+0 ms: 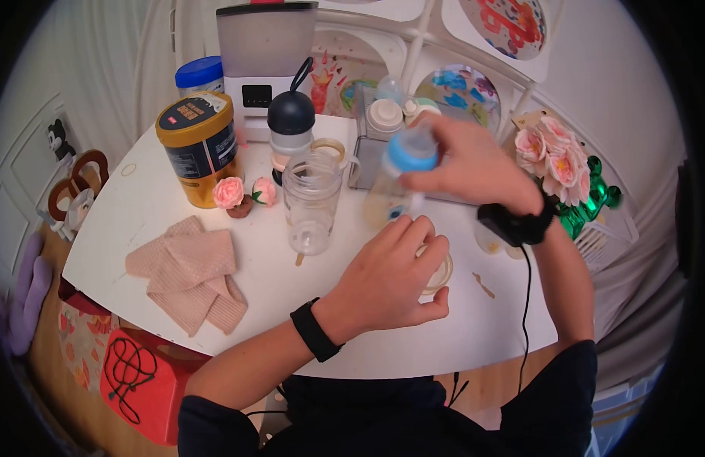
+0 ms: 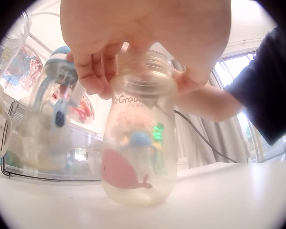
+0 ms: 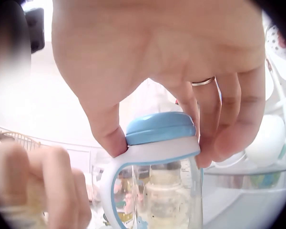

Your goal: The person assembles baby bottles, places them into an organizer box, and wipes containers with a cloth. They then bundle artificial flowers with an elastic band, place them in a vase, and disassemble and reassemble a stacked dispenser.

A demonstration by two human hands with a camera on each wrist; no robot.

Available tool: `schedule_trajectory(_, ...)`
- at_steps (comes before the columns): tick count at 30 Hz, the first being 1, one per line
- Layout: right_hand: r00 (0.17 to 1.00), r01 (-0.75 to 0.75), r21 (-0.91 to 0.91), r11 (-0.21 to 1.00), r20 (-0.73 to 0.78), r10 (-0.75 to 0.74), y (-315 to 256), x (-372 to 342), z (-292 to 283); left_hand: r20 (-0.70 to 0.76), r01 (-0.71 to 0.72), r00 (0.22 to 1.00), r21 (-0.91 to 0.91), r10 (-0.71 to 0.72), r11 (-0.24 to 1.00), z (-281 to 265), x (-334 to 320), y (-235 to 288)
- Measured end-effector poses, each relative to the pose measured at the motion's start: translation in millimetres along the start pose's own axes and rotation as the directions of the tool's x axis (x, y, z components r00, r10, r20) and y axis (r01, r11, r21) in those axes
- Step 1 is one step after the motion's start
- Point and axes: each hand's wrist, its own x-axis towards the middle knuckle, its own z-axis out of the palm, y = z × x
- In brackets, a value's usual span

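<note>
Left hand grasps neck of clear, open plastic bottle upright on white table; pink whale print, lettering reads "DrGree", end unclear. Right hand grasps blue-and-white collar of clear bottle with white handle, at 11 o'clock from whale bottle. Two gripped bottles, one per hand. At 10 o'clock, one clear, lidless jug-like bottle; beyond, two small pink roses and one gold-lidded tub, label too small to read. At 9, beige ribbed cloth.
</note>
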Motion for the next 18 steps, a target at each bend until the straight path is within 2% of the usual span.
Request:
schedule_trajectory(1,0.998,-0.014,0.006,1.000,-0.068,0.014,6,-7,-13,-0.003,0.006,1.000,-0.004,-0.006,1.000,0,-1,1)
schedule_trajectory(3,0.961,-0.194,0.034,0.980,-0.193,0.197,-6,-33,-45,0.005,0.001,1.000,0.012,-0.001,1.000,-1,0,1)
schedule_trajectory(5,0.924,-0.265,0.086,0.960,-0.263,0.279,2,-62,-70,-0.003,0.020,1.000,0.023,-0.019,1.000,1,0,0)
schedule_trajectory(8,0.893,-0.256,0.120,0.959,-0.351,0.282,15,-113,-85,-0.001,0.041,0.999,0.053,-0.041,0.998,0,2,-1)
schedule_trajectory(9,0.888,-0.270,0.113,0.956,-0.355,0.293,14,-128,-88,0.012,0.055,0.998,0.068,-0.056,0.996,0,2,-2)
schedule_trajectory(11,0.870,-0.420,0.062,0.906,-0.258,0.421,12,-157,-96,0.009,0.060,0.998,0.056,-0.061,0.997,2,2,-5)
schedule_trajectory(12,0.858,-0.440,0.056,0.896,-0.269,0.438,14,-168,-100,0.001,0.073,0.997,0.067,-0.074,0.995,3,2,-7)
schedule_trajectory(14,0.844,-0.532,-0.099,0.841,-0.149,0.516,21,-187,-101,0.024,0.072,0.997,0.056,-0.074,0.996,3,3,-7)
schedule_trajectory(17,0.820,-0.567,-0.099,0.818,-0.155,0.550,55,-214,-94,0.015,0.167,0.985,0.095,-0.169,0.981,4,1,-9)
schedule_trajectory(18,0.811,-0.580,-0.091,0.810,-0.163,0.562,65,-220,-90,0.020,0.158,0.987,0.089,-0.160,0.983,4,2,-10)
